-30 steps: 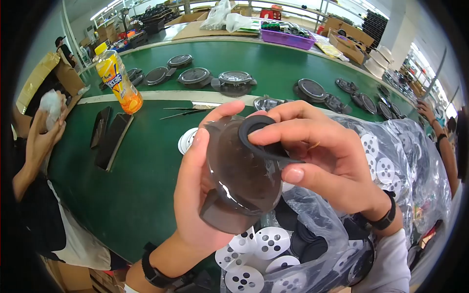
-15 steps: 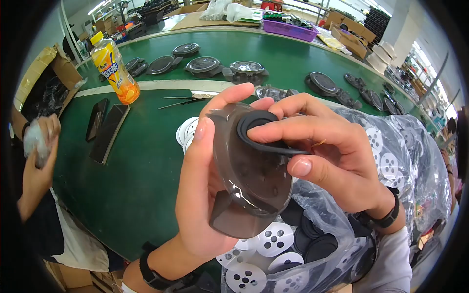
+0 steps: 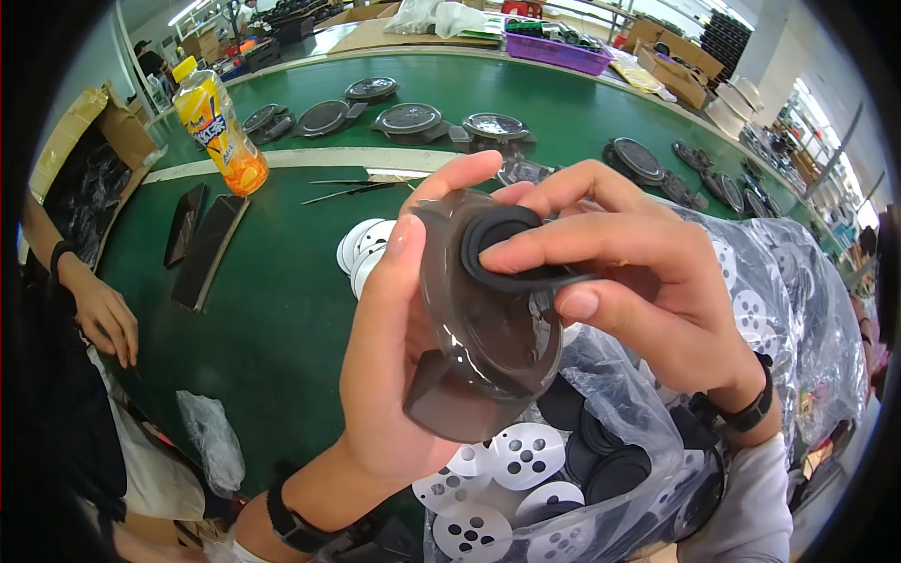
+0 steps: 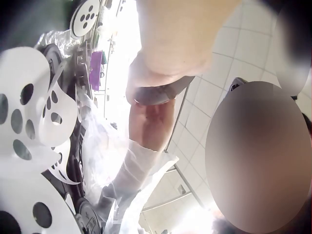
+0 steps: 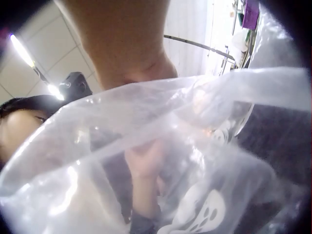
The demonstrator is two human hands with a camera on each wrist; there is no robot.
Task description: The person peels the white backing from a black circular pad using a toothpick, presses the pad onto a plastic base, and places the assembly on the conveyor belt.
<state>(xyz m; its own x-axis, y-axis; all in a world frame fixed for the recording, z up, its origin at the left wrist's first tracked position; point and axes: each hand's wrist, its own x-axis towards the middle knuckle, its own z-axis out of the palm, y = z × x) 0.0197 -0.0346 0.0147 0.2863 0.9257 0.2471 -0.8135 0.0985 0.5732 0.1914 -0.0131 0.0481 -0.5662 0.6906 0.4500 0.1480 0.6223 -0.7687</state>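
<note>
A smoky translucent plastic shell (image 3: 493, 347) is gripped by the left hand (image 3: 389, 357), its thumb along the near side and fingers behind, partly hidden. The right hand (image 3: 657, 281) pinches a black rubbery ring (image 3: 483, 246) and presses it against the shell's upper face. In the left wrist view the left hand (image 4: 170, 53) holds the shell (image 4: 163, 92), seen only in part. Clear plastic film (image 5: 195, 112) covers much of the right wrist view, below the right forearm.
Below the hands a clear bag (image 3: 648, 394) holds white perforated discs (image 3: 527, 455) and black discs (image 3: 615, 474). A drink bottle (image 3: 218, 131), dark strips (image 3: 211, 249) and tweezers (image 3: 352, 190) lie leftward. Similar shells (image 3: 408, 120) line the back. Another person's hand (image 3: 105, 314) is at left.
The right fingers have pushed the black ring slightly further onto the shell. Both hands still hold their pieces. The other person has let go of a crumpled clear bag, now on the table's near edge.
</note>
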